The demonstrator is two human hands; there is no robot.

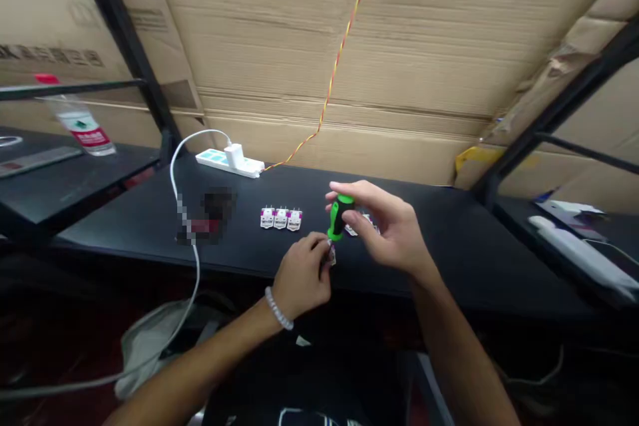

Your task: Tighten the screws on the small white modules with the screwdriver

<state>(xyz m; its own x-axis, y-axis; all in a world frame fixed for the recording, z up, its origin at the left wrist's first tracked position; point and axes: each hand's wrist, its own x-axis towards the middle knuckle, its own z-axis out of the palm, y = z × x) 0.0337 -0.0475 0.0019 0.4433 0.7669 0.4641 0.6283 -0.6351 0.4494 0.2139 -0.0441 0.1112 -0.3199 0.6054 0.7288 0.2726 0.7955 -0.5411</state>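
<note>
My right hand (pixel 387 223) grips a green and black screwdriver (pixel 337 216) by its handle, which stands nearly upright. Its lower end meets a small white and purple part (pixel 332 253) pinched in the fingers of my left hand (pixel 304 273); most of that part is hidden. A beaded bracelet (pixel 278 308) circles my left wrist. Left of the screwdriver, three white and purple parts with metal pins (pixel 281 218) sit side by side on the black table (pixel 449 246). More white parts (pixel 351 229) lie partly covered behind my right hand.
A white power strip (pixel 210 158) with a plugged-in charger (pixel 234 155) lies at the back left. The charger's white cable (pixel 196 266) hangs over the front edge. A twisted red-yellow wire (pixel 329 90) climbs the cardboard (pixel 424 46). Left stands a water bottle (pixel 84 126).
</note>
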